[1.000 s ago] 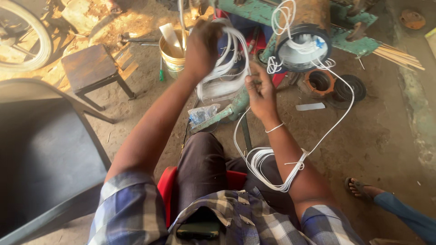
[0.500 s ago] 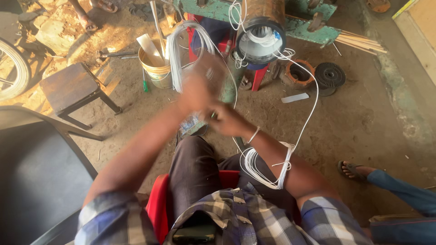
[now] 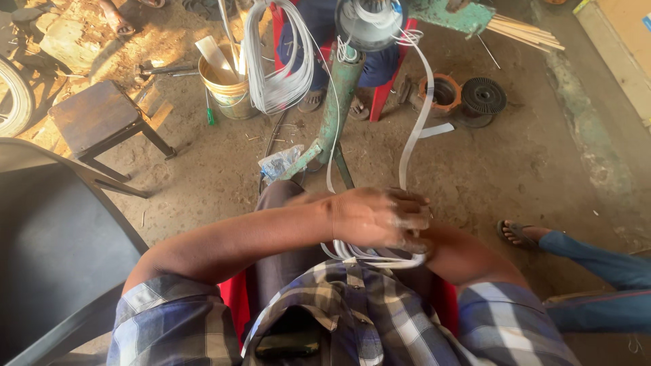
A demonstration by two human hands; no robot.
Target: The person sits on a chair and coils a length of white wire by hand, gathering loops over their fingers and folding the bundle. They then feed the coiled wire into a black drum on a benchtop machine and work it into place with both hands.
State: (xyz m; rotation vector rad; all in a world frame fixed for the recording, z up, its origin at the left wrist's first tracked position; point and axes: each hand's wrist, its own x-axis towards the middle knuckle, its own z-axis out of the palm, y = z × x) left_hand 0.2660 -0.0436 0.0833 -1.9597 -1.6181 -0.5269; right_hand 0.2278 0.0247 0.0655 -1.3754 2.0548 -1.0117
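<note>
Your left hand is clamped over the white cord bundle in your lap, mid-winding. Right hand sits hidden beneath it; I can't tell its grip. Next loop needs slack from the spool ahead.

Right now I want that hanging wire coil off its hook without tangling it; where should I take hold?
Judging by its pose, grip the coil at its bottom curve, where the strands hang bunched together, coming from the front. The top loops over a support by the green stand, so lift upward; the bucket crowds its left side.
</note>
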